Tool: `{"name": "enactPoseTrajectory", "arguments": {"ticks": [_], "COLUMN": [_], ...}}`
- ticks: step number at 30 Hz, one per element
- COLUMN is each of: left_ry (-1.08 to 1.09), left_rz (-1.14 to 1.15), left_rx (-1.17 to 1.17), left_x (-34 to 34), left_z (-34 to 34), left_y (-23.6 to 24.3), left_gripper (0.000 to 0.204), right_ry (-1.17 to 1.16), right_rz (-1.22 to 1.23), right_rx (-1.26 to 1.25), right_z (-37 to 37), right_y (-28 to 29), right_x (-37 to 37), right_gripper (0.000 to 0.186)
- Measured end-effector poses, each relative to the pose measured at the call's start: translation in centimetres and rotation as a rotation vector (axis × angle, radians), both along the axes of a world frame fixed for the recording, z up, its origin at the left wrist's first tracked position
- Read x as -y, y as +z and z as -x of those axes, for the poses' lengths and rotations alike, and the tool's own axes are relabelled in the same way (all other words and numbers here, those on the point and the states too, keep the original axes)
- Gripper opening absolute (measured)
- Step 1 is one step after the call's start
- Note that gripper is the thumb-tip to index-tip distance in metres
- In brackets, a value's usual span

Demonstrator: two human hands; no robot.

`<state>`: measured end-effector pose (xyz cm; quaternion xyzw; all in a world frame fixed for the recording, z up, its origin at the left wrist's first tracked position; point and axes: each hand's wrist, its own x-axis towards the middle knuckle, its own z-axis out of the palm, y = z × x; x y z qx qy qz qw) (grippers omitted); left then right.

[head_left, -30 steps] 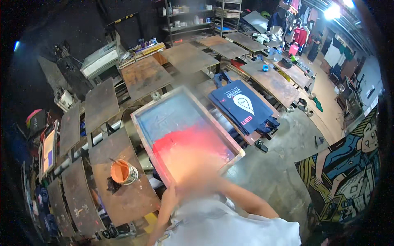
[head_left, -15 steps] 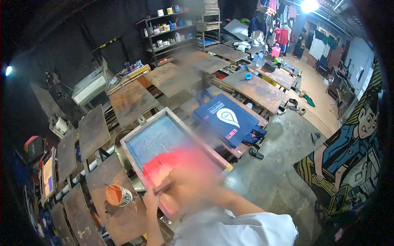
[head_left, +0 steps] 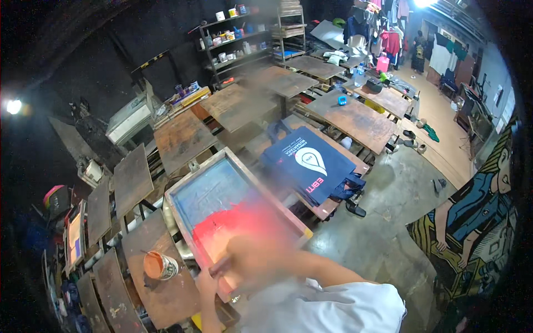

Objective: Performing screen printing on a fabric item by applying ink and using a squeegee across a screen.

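Down low, left hand (head_left: 206,282) curled around the near end of a squeegee handle (head_left: 222,265), fingers wrapped shut on it. Right hand (head_left: 252,261) lost in a pale blur just beside the left, over the same handle; fingers there cannot be told, whether spread or closed. Handle lying across the near end of a wood-framed printing screen (head_left: 233,213), right on top of a thick patch of red ink (head_left: 239,227). Screen mesh blue further up, frame tilted diagonally, far corner pointing up and left. Screen resting on a brown board (head_left: 158,277) of a printing station, one of a ring of such boards curving off to the left and back. Small tub of orange-red ink (head_left: 160,265) standing on that board, near the left hand but apart from it. Just beyond the screen's right side, a dark navy bag (head_left: 313,164) with a white teardrop mark spread flat on the neighbouring board. White sleeve (head_left: 333,308) filling the lower edge. Concrete floor (head_left: 383,222) to the right, a painted mural (head_left: 477,222) along the wall past it.
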<state>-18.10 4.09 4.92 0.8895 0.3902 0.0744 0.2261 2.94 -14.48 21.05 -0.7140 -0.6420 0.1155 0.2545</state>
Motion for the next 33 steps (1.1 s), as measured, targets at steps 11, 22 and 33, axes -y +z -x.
{"name": "enactPoseTrajectory", "arguments": {"ticks": [11,22,33], "left_ry": [0.256,0.19,-0.115], "left_rz": [-0.019,0.043,-0.034], "left_rx": [0.119,0.148,0.113], "left_x": [7.0,10.6,-1.9], "left_z": [-1.1,-0.5,-1.1], "left_y": [-1.5,0.1,-2.0], "left_gripper": [0.03,0.031,0.043], "right_ry": [0.055,0.37,0.157], "right_rz": [0.033,0.27,0.266], "right_rx": [0.184,0.22,0.119], "right_z": [-1.2,-4.1,-3.6], "right_y": [-14.5,-14.7,-15.5], "right_x": [-3.8,-6.5,-8.2], "right_gripper": [0.019,0.029,0.029]}}
